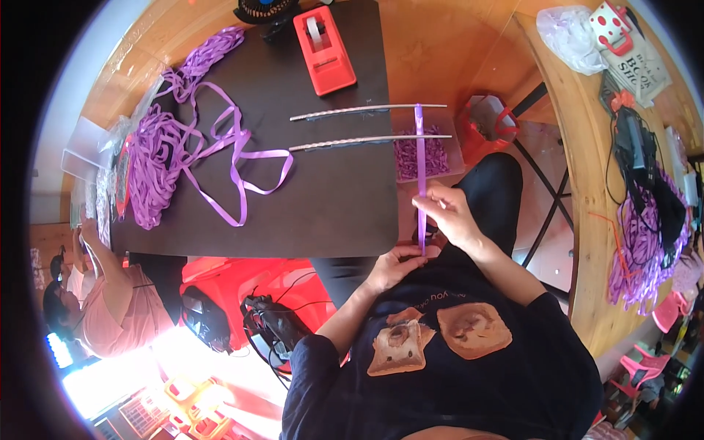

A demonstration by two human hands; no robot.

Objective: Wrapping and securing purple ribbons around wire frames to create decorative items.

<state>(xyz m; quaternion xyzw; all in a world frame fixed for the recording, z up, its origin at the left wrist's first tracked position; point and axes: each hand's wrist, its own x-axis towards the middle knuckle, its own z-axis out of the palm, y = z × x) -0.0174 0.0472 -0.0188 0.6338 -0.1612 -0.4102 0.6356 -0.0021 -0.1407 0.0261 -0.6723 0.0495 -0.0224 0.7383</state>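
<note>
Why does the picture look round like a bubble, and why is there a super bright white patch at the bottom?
Head view: a fisheye lens bends straight lines, so the dark table edge curves and the corners go black. Head view: glare washes out the lower left floor patch. Head view: the purple ribbon between the left hand and right hand stays fairly sharp.

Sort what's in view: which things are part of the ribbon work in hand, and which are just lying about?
In use:
- purple ribbon strip, held by the left hand and right hand
- two metal rods it loops over
- clear box of cut purple pieces
- purple ribbon pile

Lying about:
- red tape dispenser
- white plastic bag
- red stool
</note>
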